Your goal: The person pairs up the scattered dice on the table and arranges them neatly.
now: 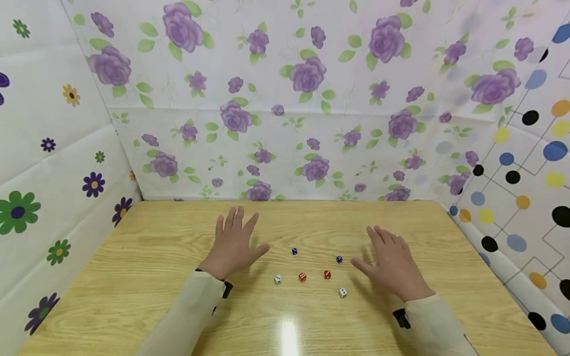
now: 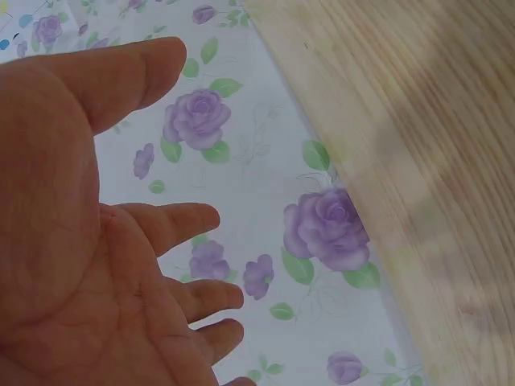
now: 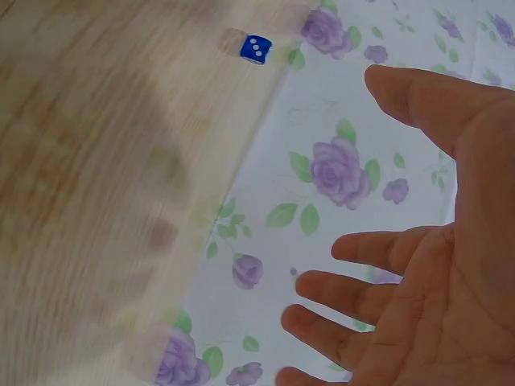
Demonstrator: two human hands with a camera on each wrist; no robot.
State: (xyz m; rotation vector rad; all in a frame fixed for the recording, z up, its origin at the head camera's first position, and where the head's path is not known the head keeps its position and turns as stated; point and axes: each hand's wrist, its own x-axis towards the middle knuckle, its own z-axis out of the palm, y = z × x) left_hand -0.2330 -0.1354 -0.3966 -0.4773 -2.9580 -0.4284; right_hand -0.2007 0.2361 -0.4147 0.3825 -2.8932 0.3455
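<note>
Several small dice lie scattered between my two hands. Toward the back are a blue die (image 1: 294, 251) and a second blue die (image 1: 339, 259); the right wrist view also catches one blue die (image 3: 256, 49). A red die (image 1: 302, 277) and another red die (image 1: 327, 274) sit in the middle. In front are a white die (image 1: 278, 279) on the left and a white die (image 1: 343, 292) on the right. My left hand (image 1: 233, 244) is spread, holding nothing, left of the dice. My right hand (image 1: 392, 262), fingers extended and holding nothing, is nearest the right blue die.
The dice are on a light wooden table (image 1: 156, 277). A cloth with purple roses (image 1: 307, 113) hangs behind it. Flower-print cloth (image 1: 49, 163) stands on the left, dotted cloth (image 1: 521, 198) on the right. Light glares off the table's front.
</note>
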